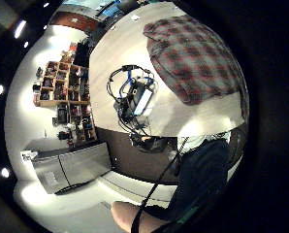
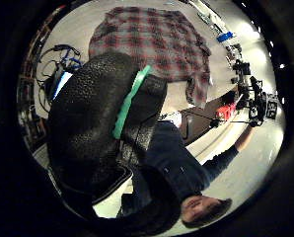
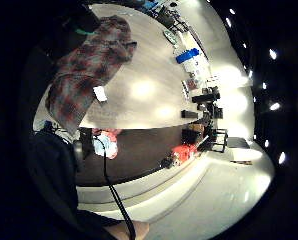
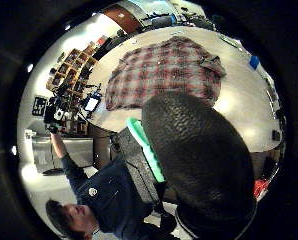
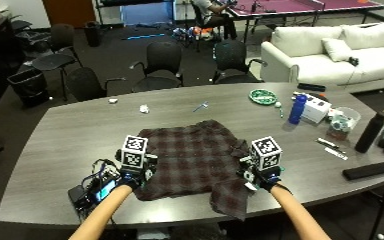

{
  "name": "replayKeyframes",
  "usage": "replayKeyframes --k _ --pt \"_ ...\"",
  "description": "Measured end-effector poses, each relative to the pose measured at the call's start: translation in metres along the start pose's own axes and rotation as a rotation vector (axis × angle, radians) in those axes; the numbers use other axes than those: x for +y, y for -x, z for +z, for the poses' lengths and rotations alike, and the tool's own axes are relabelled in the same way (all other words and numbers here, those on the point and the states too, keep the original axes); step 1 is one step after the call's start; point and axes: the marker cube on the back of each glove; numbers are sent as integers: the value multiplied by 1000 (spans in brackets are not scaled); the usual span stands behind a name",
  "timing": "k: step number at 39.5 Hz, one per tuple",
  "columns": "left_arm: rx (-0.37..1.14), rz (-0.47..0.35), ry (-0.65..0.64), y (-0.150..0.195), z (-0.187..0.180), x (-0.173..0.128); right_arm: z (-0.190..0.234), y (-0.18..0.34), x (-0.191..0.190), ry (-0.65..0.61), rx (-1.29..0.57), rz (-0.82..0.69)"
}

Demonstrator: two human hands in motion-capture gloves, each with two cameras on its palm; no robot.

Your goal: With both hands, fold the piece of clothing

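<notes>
A dark red and grey plaid shirt (image 5: 189, 160) lies spread on the grey table (image 5: 65, 135), one corner reaching the near edge. My left hand (image 5: 133, 176) is at the shirt's near left corner and my right hand (image 5: 262, 176) at its near right side. Both palm cameras look across at the shirt (image 2: 152, 39) (image 4: 164, 72) from a little way off, with no cloth in either palm. A gloved left thumb (image 2: 92, 123) and a gloved right thumb (image 4: 199, 150) fill much of those views. The shirt (image 1: 193, 58) (image 3: 89, 65) lies flat with some wrinkles.
A black device with looped cables (image 5: 93, 189) sits by my left hand at the near edge. A blue bottle (image 5: 298, 109), white box (image 5: 317, 110), green plate (image 5: 263, 96), black bottle (image 5: 368, 132) and black case (image 5: 370, 170) stand at the right. Chairs line the far side.
</notes>
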Motion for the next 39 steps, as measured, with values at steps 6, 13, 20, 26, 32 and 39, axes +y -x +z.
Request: replayKeyframes --k 6,13,20,26,32,39 --pt "21 7 0 1 2 -3 -5 5 -2 -9 9 -18" --pt "58 27 10 4 3 -7 -13 7 -4 10 -18 -33" --pt "128 83 44 5 8 -3 -16 5 -1 95 -14 -49" --pt "147 129 102 0 25 -9 -3 2 -2 206 14 -54" --pt "131 197 180 -10 62 -37 34 -4 -22 312 31 -47" --pt "136 269 342 -28 118 -67 104 -4 -66 383 12 -49"
